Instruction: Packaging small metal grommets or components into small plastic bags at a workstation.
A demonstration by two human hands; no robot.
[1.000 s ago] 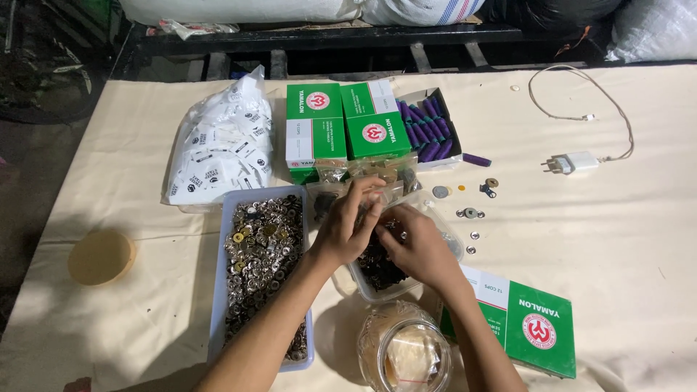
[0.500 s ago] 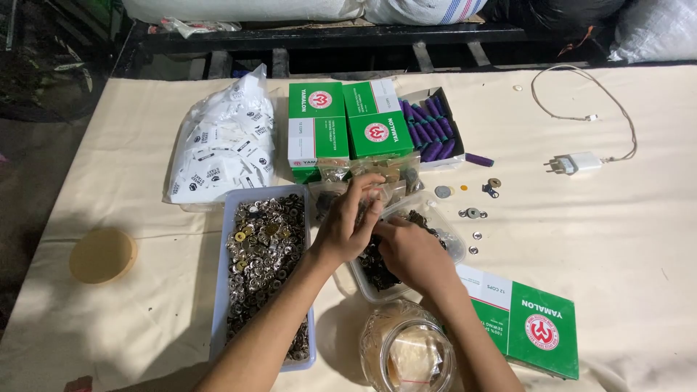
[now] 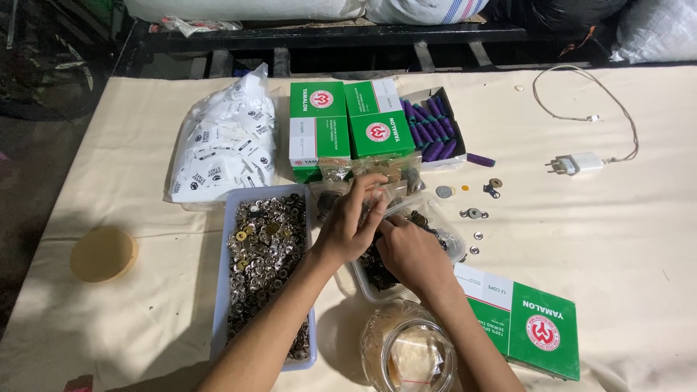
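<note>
My left hand [image 3: 354,223] reaches over a small clear tub [image 3: 368,285] of dark metal pieces, and its fingers curl on a small clear plastic bag [image 3: 392,183]. Just right of it, my right hand [image 3: 411,252] rests on the tub's contents. Its fingertips are tucked under the left palm and hidden. The two hands touch. Left of the hands stands a long clear tray [image 3: 221,290] heaped with silver and brass snap buttons.
A bag of white labels [image 3: 223,149] lies at the back left. Two green boxes [image 3: 318,123] and an open box of purple spools [image 3: 431,129] are behind the hands. A glass jar [image 3: 406,350], another green box [image 3: 528,325], loose buttons [image 3: 473,213], a white charger [image 3: 578,162] and a tan disc [image 3: 104,253] surround them.
Both hands stay over the small tub; the left fingers have shifted slightly on the plastic bag. Nothing else has moved.
</note>
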